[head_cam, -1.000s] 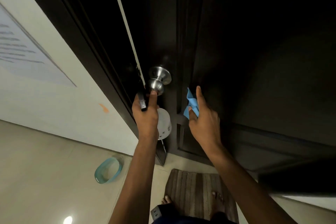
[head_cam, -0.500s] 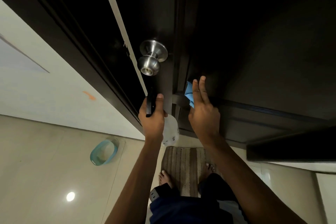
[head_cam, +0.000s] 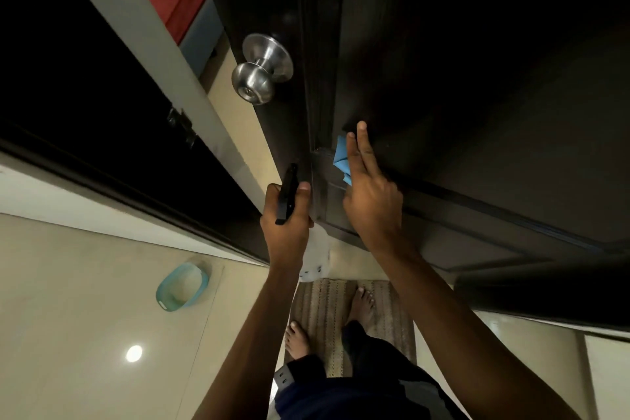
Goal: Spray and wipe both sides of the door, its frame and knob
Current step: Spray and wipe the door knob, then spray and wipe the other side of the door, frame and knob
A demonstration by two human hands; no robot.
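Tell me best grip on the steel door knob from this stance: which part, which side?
Judging by its shape, take the round knob by its ball end, not the flat rose plate behind it. It juts out from the door toward the open edge with free space all round, so come straight onto its keyed face and wrap fingers round the ball. The left hand grips the spray bottle, so it must free up first.

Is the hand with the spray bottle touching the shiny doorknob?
Apart. In the head view, the left hand grips the spray bottle well below the doorknob, with dark door showing between them.
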